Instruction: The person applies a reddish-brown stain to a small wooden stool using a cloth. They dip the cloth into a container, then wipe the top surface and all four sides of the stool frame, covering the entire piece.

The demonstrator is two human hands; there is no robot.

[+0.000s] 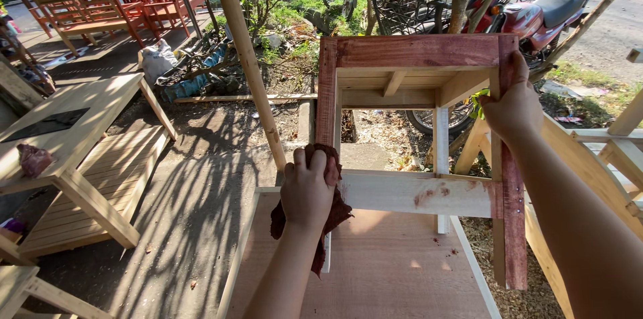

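The left hand (307, 188) is closed around a dark red staining rag (320, 215) and presses it against the left leg of an overturned wooden stool frame (415, 111), where the leg meets the pale cross rail (415, 193). The right hand (514, 106) is closed around the upper end of the right leg and steadies the frame. The frame rests on a reddish plywood surface (382, 272), near its far edge, with its legs tilted toward the viewer. The top rail and both outer legs are already red; the cross rail carries only scattered red blotches.

Risks, as judged from this position:
- The hanging tail of the rag can drag across bare wood and leave uneven marks.
- A relaxed right-hand grip can let the frame pivot or slide on the surface.
- Stray drips can spot the surface below.
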